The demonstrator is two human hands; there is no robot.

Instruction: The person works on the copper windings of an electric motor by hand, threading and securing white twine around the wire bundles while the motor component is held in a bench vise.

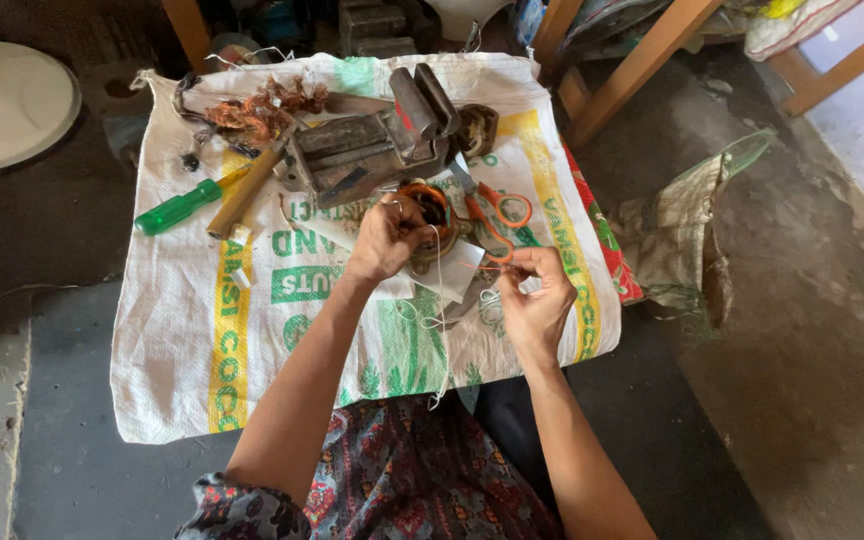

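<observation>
My left hand (384,240) grips a small round motor part wound with copper-coloured wire (432,205), holding it down on a white woven sack (252,330) spread on the floor. My right hand (537,295) pinches a thin white thread (439,300) that runs from the wound part down toward my lap. White paper pieces (457,272) lie under the part between my hands. Orange-handled scissors (497,215) rest just beyond my right hand.
A grey metal bench vise (372,145) stands on the sack behind the hands. A green-handled screwdriver (182,207), a wooden-handled tool (247,190) and a tangle of copper wire (262,110) lie at the left. A round white lid (7,105) sits far left; wooden legs (642,65) and a crumpled bag (682,240) are on the right.
</observation>
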